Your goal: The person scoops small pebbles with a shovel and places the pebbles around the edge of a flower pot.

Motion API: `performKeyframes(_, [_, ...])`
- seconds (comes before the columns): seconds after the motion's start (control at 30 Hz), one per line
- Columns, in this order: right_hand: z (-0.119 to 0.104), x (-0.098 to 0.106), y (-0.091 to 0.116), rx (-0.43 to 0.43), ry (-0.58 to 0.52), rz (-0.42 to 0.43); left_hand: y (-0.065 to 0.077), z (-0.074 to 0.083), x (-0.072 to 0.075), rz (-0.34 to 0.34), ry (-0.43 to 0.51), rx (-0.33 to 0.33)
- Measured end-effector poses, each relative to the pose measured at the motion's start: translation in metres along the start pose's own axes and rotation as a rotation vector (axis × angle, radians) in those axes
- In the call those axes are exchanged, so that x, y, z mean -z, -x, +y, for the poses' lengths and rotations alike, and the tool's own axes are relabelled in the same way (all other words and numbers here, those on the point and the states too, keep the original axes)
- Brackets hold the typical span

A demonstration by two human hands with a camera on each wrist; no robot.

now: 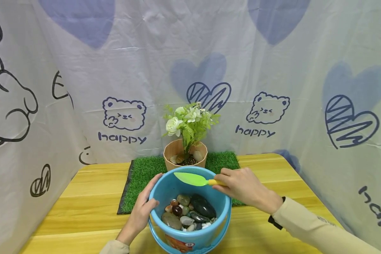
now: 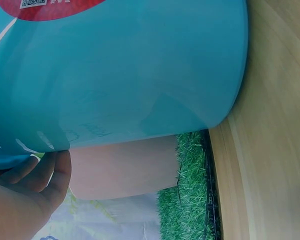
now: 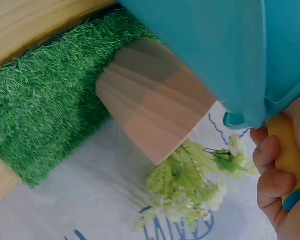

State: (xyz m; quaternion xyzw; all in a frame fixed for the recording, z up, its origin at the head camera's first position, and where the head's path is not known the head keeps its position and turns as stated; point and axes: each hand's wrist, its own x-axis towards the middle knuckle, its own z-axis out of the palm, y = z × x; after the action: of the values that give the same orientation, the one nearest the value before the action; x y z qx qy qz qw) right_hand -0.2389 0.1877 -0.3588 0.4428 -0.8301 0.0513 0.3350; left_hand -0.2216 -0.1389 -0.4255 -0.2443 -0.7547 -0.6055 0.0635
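Note:
A blue bucket (image 1: 190, 243) stands on the table, with pebbles (image 1: 171, 221) of several sizes and colours in its bottom. My left hand (image 1: 141, 208) grips the bucket's left rim, thumb over the edge and fingers along the outer wall; in the left wrist view the fingertips (image 2: 63, 162) press on that wall. At the bucket's right side my right hand (image 1: 241, 184) holds a small garden trowel by its yellow handle (image 3: 289, 150). The trowel's green blade (image 1: 190, 179) points left over the bucket's opening, above the pebbles and apart from them.
Right behind the bucket, a ribbed pinkish pot (image 1: 169, 155) with white flowers (image 1: 185, 121), soil and a few stones stands on a green grass mat (image 1: 143, 183). The wooden table (image 1: 92, 197) extends to both sides. Printed white cloth (image 1: 133, 70) hangs behind and at the sides.

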Motion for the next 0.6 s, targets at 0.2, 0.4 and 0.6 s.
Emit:
performKeyframes(0.2, [-0.008,0.009,-0.001,0.016,0.062,-0.055,0.001,0.000,0.000,-0.002,0.004,0.010])
performKeyframes(0.4, [-0.018,0.020,-0.008,0.027,0.069,-0.168,0.001,0.000,0.000,-0.001,0.007,0.011])
performKeyframes(0.6, [-0.028,0.038,-0.025,-0.001,-0.003,-0.359,0.000,-0.001,0.000,-0.005,0.008,-0.004])
